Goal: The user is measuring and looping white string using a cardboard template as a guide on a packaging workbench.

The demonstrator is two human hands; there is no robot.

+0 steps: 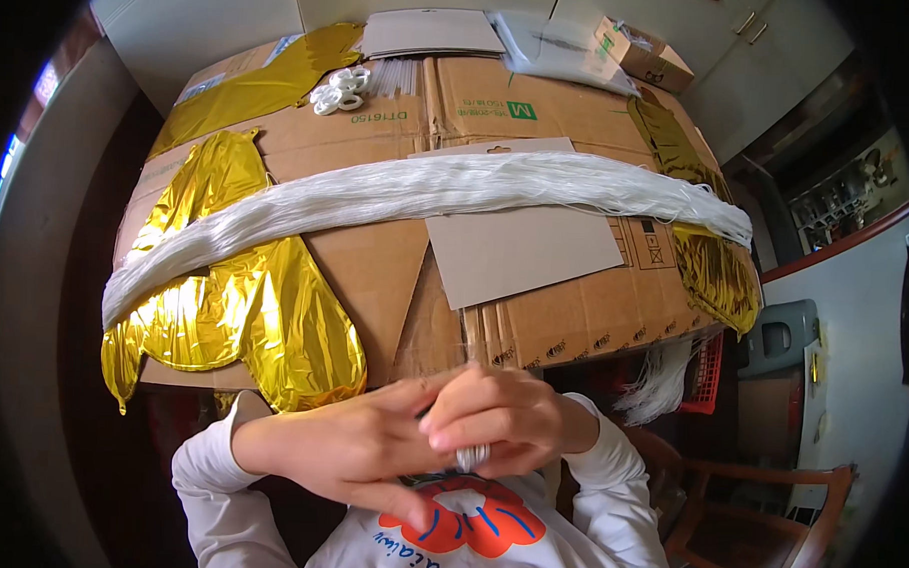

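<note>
Left hand (361, 446), right hand (500, 414); open cardboard edge (612, 348) between gold foils (298, 324)

A small whitish coil (473, 458) — ridged, partly hidden — sits in the right hand (505, 421), off the worktop's (365, 271) near edge.

Toward the far edge of the cardboard (364, 281), a green line of characters (378, 118) stands upside down left of the seam (434, 103); right of it, a green block with a pale letter (522, 111) adjoins smaller green print (478, 111). Dark repeated marks (601, 341) follow the near edge, below boxed symbols (655, 245). The far-right carton (654, 66) bears green print. Blue lettering (405, 554) marks the white shirt (350, 551).
</note>
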